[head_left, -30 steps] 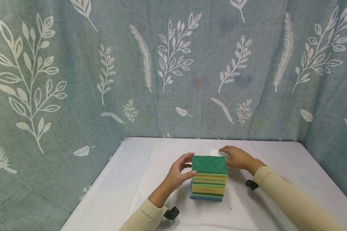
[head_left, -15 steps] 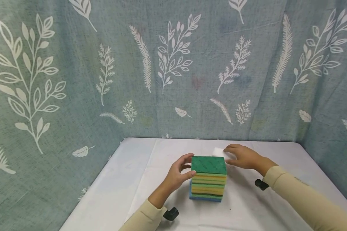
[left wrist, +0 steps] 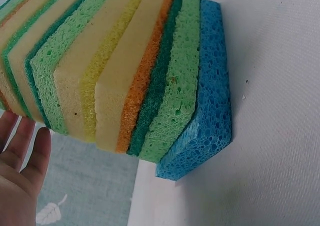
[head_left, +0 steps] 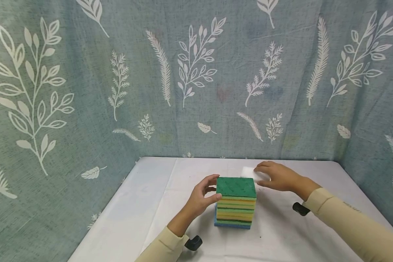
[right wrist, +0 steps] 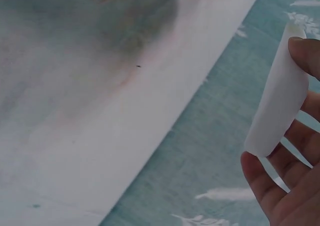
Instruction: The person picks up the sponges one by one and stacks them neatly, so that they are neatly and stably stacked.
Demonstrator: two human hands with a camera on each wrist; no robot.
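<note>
A tall stack of sponges (head_left: 235,209) in green, yellow, orange and cream stands on the white table. Its top is a dark green scouring face, and a blue sponge (left wrist: 212,85) forms the bottom layer. My left hand (head_left: 199,198) holds the upper left side, thumb at the front edge and fingers toward the back; in the left wrist view fingertips (left wrist: 42,136) touch the upper layers. Behind and right of the stack, my right hand (head_left: 280,176) grips a smooth white sponge (right wrist: 277,90) between thumb and fingers. The stack partly overlaps the white sponge in the head view.
White cloth covers the table (head_left: 170,174). Blue-grey curtain (head_left: 196,120) with white leaf prints surrounds its back and sides. Dark wrist-mounted cameras (head_left: 194,243) sit under both sleeves. A tiny dark speck lies right of the stack.
My right hand has shifted right, away from the stack, with the white sponge moving along and showing more. My left hand and the stack have stayed put.
</note>
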